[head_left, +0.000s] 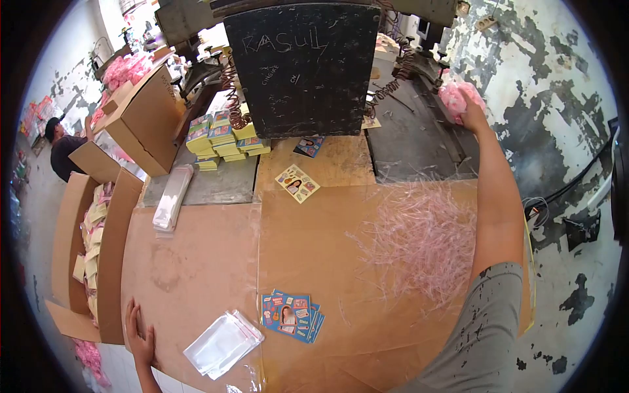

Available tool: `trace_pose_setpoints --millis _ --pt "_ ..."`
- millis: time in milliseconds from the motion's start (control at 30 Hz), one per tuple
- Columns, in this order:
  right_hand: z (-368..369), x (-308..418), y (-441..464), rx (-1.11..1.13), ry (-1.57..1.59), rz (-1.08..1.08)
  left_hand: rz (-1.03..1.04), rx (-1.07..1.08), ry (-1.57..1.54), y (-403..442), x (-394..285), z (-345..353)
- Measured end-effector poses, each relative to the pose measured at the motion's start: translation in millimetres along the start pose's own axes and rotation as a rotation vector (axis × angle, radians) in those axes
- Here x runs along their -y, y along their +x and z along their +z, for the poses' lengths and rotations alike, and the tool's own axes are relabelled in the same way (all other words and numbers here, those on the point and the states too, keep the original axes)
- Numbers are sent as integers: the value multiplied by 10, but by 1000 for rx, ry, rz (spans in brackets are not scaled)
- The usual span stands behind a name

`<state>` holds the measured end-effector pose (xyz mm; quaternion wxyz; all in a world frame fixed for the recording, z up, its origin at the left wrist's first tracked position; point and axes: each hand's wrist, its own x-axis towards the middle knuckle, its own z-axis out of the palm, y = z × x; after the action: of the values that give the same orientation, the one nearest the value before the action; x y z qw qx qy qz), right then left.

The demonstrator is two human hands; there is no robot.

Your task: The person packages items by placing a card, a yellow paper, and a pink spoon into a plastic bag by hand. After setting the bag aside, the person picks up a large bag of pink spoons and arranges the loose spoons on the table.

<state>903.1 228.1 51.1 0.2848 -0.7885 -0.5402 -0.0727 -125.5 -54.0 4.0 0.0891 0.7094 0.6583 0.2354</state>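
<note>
My left hand (140,335) lies at the left edge of the cardboard-covered table with its fingers stretched out, holding nothing. My right arm reaches far forward, and my right hand (473,116) is closed on a crumpled pink bundle (453,99) at the back right. What the bundle is made of I cannot tell. A small stack of blue printed cards (287,316) lies near the front middle. Beside it is a pile of clear plastic bags (225,344). Loose pale pink plastic strips (422,242) spread under my right arm.
A black press plate (301,72) hangs over the back, with stacks of cards (223,139) left of it. A yellow card (297,183) and long clear sleeves (173,198) lie in front. An open carton (118,262) stands left. Another person (65,149) is farther back.
</note>
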Motion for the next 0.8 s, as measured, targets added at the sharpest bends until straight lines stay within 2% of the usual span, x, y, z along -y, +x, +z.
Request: trace_pose_setpoints --millis 100,133,233,367,433,533,567,633,667,800 --pt "-291 -28 -186 141 -183 -75 11 -6 -9 -25 82 0" --pt "-297 -204 -191 77 -173 -119 16 -10 -14 -25 102 4" --pt "-520 -456 -251 -57 -131 -43 10 -13 -51 -45 123 -5" --pt "-955 -676 -242 -292 246 248 9 -23 -83 -77 180 -2" --pt "-1111 -1038 -125 -534 460 162 4 -24 -93 -82 166 -11" --pt "-1668 -1105 -148 -686 366 194 21 -33 -98 -101 215 -20" --pt "-1852 -1088 -164 -677 501 163 16 -36 -94 -106 218 -18" --pt "-2307 -805 -324 -649 766 99 5 -39 -86 -121 201 -34" --pt "-2540 -531 -466 -675 771 127 12 -41 -89 -120 215 -35" --pt "-3426 848 -1229 -548 770 28 32 -57 -94 -149 283 -22"
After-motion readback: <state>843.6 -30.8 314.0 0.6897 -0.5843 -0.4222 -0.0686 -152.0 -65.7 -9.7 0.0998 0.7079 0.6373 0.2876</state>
